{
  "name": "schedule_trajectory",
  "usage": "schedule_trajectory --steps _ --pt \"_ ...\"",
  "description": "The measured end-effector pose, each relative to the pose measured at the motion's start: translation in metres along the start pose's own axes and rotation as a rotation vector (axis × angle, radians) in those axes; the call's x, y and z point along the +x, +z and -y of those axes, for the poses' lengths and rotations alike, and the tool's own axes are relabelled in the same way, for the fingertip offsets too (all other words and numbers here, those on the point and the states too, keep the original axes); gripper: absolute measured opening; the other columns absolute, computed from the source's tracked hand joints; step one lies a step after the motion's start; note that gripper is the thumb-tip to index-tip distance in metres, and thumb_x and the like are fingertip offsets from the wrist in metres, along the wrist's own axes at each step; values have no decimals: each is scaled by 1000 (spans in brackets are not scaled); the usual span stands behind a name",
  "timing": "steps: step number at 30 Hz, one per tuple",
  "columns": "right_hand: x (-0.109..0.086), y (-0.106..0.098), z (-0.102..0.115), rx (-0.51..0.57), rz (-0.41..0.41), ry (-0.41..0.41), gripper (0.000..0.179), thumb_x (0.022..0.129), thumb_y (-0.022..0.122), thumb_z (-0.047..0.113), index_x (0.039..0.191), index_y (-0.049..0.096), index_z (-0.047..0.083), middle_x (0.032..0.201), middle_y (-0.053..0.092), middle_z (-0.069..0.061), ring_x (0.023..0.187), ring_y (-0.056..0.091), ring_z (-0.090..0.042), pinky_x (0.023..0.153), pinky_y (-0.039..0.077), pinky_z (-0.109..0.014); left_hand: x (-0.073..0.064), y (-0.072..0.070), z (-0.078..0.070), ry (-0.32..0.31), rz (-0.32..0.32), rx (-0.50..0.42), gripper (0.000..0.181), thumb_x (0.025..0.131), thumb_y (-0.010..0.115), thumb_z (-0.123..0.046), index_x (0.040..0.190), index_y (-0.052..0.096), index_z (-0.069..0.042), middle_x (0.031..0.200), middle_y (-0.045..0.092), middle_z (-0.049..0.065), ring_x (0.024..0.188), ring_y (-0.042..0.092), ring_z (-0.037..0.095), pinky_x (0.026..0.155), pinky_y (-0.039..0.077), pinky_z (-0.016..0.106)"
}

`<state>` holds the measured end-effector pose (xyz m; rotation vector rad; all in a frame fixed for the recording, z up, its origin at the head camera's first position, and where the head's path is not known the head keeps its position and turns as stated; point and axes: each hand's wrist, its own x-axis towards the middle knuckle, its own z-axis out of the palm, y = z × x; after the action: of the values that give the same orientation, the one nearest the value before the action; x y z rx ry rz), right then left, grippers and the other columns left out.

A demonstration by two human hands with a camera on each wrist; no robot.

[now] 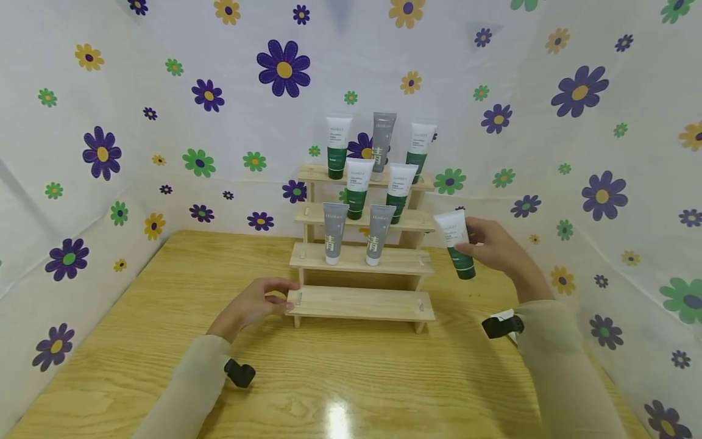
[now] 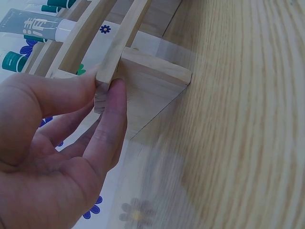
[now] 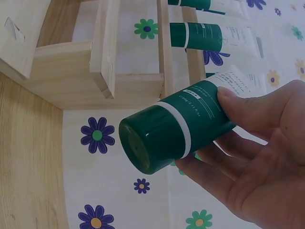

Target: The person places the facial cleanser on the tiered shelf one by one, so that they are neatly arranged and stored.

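A green-and-white squeeze tube (image 1: 454, 244) tilts in my right hand (image 1: 496, 244), held between thumb and fingers to the right of the stepped wooden rack (image 1: 362, 305). In the right wrist view, the tube's green cap (image 3: 152, 139) points down and left. My left hand (image 1: 258, 305) grips the left end of the rack's lowest shelf. In the left wrist view, its thumb and fingers pinch the shelf board (image 2: 125, 40) at the corner. Two grey tubes, a left one (image 1: 334, 233) and a right one (image 1: 378, 235), stand cap-down on the shelf above.
Higher up stand green-and-white tubes (image 1: 359, 189) and a grey tube (image 1: 382, 146) in the middle of the top shelf. A flower-patterned cloth (image 1: 230, 122) hangs behind and at both sides. The wood-grain table (image 1: 307, 378) carries the rack; a small white item (image 1: 504, 316) lies partly behind the right wrist.
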<state>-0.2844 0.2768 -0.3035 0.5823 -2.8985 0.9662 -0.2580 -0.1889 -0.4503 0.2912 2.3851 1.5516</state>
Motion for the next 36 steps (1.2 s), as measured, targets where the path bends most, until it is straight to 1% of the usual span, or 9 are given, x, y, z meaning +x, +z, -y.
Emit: schedule_trajectory --steps 4,12,19,23,26,31,36 --pt "4 4 3 24 -14 -13 41 101 61 3 140 52 -10 127 65 -32 110 67 -43 98 54 -59 1 0 3 -3 1 -11 43 96 72 -6 138 63 -8 134 60 19 102 67 20 87 59 31" --pt "9 11 12 67 -43 16 46 102 60 5 145 48 -9 132 62 -32 115 66 -48 99 54 -61 1 0 4 -9 4 -24 43 96 71 -5 138 63 -8 135 59 19 101 67 20 87 59 31" --pt "14 19 14 80 -92 12 44 101 61 3 143 50 -8 132 61 -31 115 65 -48 99 54 -61 0 0 3 -12 5 -24 43 96 71 -5 138 63 -8 135 59 19 101 67 20 87 59 32" --pt "17 23 16 93 -113 17 43 101 61 2 142 51 -7 133 61 -31 116 64 -48 101 52 -62 1 0 2 -13 5 -17 44 96 71 -5 139 63 -8 135 59 19 100 67 20 86 59 31" --pt "19 26 19 113 -122 19 43 101 60 1 142 50 -8 135 59 -32 120 62 -49 104 50 -63 1 0 3 -4 5 -8 43 96 71 -6 139 63 -8 134 59 19 100 66 20 86 58 31" --pt "24 32 23 166 -122 54 46 102 60 1 145 48 -6 137 57 -31 129 57 -51 110 45 -64 3 -1 4 14 5 11 43 96 71 -7 138 63 -8 133 59 19 100 66 20 85 58 30" --pt "28 39 22 193 -133 57 46 102 60 1 145 48 -6 138 57 -30 131 56 -51 111 44 -63 3 -1 3 6 5 8 43 97 71 -7 139 63 -8 134 59 19 101 66 20 86 58 30"
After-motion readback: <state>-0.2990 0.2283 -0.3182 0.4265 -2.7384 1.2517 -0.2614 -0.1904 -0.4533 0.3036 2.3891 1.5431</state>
